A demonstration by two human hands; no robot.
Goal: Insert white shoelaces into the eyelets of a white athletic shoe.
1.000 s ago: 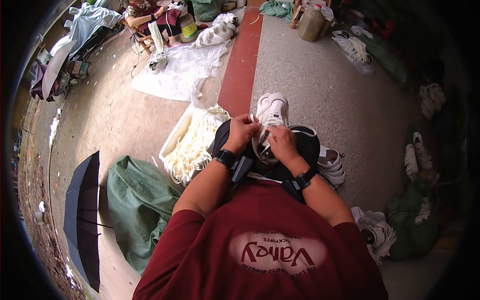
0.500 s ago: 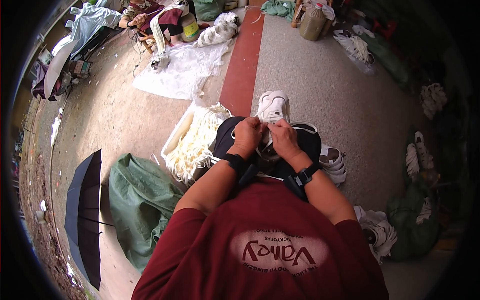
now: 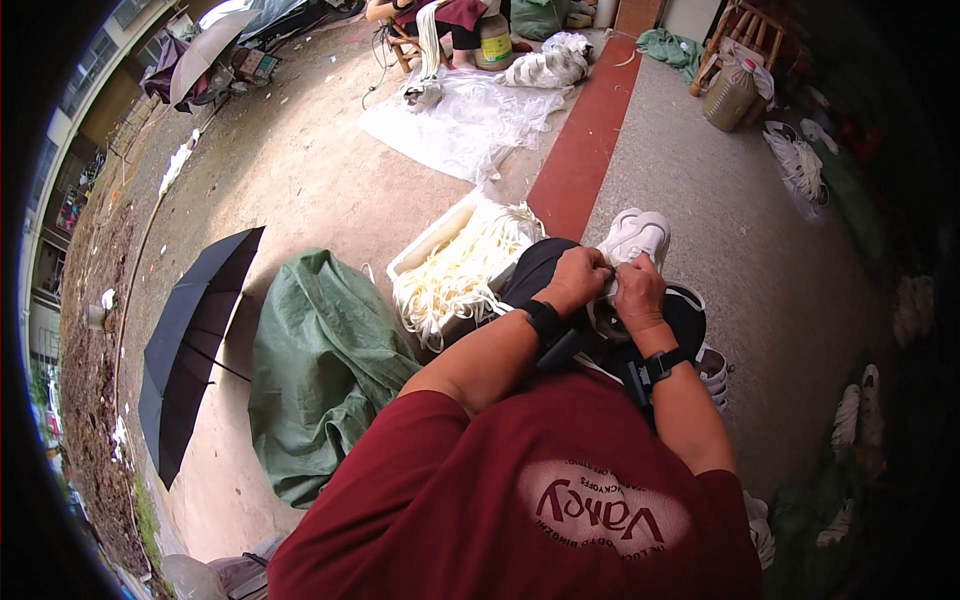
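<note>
A white sneaker (image 3: 637, 236) points away from me above my lap, its toe at the far end. My left hand (image 3: 578, 276) and my right hand (image 3: 640, 292) meet over its laced opening, both closed in a pinch. A thin white shoelace (image 3: 688, 292) loops out beside my right hand; the pinched stretch between the fingers is mostly hidden. Left of my knees, a white box (image 3: 432, 243) holds a heap of cream-white laces (image 3: 465, 262). More white shoes (image 3: 713, 372) lie just right of my legs.
A green sheet (image 3: 320, 370) and an open black umbrella (image 3: 200, 335) lie on the left. Ahead, clear plastic (image 3: 470, 125) covers the ground near a seated person (image 3: 460, 15). A brown jug (image 3: 730, 97) stands far right, with several white shoes (image 3: 797, 165) along the right side.
The view has turned left, so the surroundings sit further right in it. Both hands stay closed at the sneaker's laces, a little nearer each other.
</note>
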